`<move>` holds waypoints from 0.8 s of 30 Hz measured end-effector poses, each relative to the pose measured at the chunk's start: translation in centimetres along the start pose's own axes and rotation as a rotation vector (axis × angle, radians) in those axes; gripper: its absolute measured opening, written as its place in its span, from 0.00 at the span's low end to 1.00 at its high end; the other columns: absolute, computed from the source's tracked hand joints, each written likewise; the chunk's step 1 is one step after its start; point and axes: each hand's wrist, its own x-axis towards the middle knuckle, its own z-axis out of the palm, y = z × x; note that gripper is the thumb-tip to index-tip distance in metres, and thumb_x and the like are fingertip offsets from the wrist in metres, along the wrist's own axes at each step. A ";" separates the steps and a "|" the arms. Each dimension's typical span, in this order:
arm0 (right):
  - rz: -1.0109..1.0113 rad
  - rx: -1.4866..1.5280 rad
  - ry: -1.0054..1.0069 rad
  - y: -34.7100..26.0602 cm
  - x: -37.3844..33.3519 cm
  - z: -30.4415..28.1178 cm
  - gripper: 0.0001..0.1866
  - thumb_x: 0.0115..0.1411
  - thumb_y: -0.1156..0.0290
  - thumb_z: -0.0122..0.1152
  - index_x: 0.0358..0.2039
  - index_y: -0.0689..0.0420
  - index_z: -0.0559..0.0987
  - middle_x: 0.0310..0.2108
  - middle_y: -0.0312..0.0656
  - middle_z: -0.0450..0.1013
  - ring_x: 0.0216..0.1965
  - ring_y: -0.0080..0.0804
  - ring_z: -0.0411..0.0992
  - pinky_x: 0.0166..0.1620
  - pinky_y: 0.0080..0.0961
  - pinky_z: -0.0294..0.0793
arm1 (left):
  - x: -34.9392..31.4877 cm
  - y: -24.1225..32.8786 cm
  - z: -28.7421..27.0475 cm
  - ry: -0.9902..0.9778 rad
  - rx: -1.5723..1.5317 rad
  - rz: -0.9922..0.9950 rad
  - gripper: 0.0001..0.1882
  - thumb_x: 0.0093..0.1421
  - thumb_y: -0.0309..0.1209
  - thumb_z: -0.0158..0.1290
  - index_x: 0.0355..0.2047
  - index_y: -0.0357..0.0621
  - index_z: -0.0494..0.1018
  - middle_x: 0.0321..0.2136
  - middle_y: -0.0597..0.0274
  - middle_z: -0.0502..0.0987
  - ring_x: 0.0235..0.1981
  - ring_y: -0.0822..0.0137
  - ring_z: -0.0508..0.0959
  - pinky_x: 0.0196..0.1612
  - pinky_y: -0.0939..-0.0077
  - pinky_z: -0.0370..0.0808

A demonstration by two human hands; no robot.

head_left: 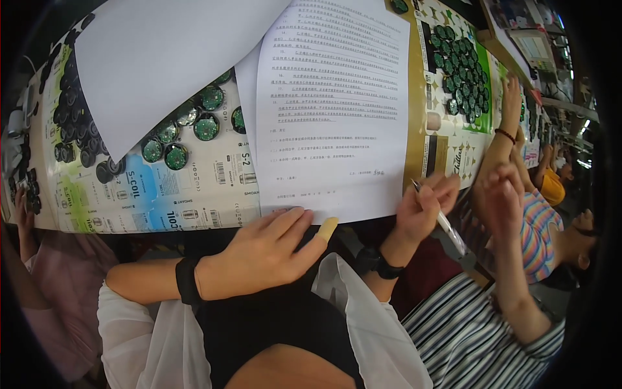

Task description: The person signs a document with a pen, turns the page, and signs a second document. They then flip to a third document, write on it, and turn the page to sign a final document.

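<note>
A printed sheet of paper (330,129) lies in front of me, with a short handwritten mark near its lower right. My left hand (262,256) rests at the sheet's bottom edge, its fingers lying loosely extended and a yellow cover on the thumb. Just off the lower right corner of the sheet, my right hand (424,204) is closed around a pen (450,232) with a clear barrel. The pen slants, its tip pointing up and left and its back end toward the lower right. A second white sheet (162,58), partly lifted or curled, overlaps the printed one at the left.
Round green circuit boards (206,127) sit left of the paper, and another cluster of boards (461,74) lies at the right. Many black round parts (81,110) are heaped at the far left. Close on my right, a person in a striped shirt (483,337) has raised hands.
</note>
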 end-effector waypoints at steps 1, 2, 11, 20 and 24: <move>-0.086 -0.052 0.005 -0.6 -0.2 0.0 0.15 0.51 0.82 0.54 0.24 0.52 0.58 0.19 0.30 0.54 0.18 0.15 0.47 0.26 0.07 0.59 | 0.2 -0.3 -0.5 -0.002 -0.081 -0.020 0.16 0.56 0.26 0.53 0.47 0.41 0.78 0.35 0.55 0.81 0.39 0.62 0.81 0.34 0.72 0.81; -0.165 -0.021 0.007 -0.9 0.4 1.2 0.15 0.51 0.80 0.58 0.25 0.53 0.59 0.19 0.31 0.56 0.18 0.16 0.49 0.25 0.10 0.56 | 1.1 -0.5 -1.0 -0.039 -0.192 -0.114 0.19 0.55 0.23 0.55 0.49 0.41 0.77 0.32 0.56 0.80 0.35 0.62 0.82 0.31 0.73 0.80; -0.054 -0.106 -0.053 -2.3 -1.3 1.1 0.14 0.53 0.79 0.60 0.27 0.54 0.61 0.21 0.32 0.59 0.20 0.16 0.53 0.25 0.10 0.57 | 4.1 -3.9 -3.9 -0.135 -0.962 -0.757 0.12 0.54 0.23 0.63 0.40 0.37 0.78 0.26 0.58 0.78 0.25 0.62 0.79 0.33 0.75 0.76; 0.143 -0.215 -0.148 -3.4 -3.0 0.7 0.13 0.55 0.77 0.63 0.30 0.56 0.64 0.23 0.34 0.63 0.21 0.15 0.57 0.26 0.11 0.58 | 5.1 -5.4 -4.2 0.300 -0.355 -0.350 0.15 0.55 0.22 0.61 0.44 0.35 0.77 0.30 0.58 0.77 0.30 0.64 0.78 0.35 0.77 0.75; 0.375 -0.221 -0.165 -3.5 -3.0 1.6 0.13 0.56 0.78 0.65 0.31 0.58 0.66 0.24 0.34 0.65 0.24 0.16 0.60 0.29 0.13 0.61 | 5.6 -6.5 -4.4 0.503 -0.219 -0.298 0.19 0.58 0.23 0.62 0.49 0.34 0.75 0.36 0.61 0.79 0.33 0.72 0.78 0.37 0.85 0.74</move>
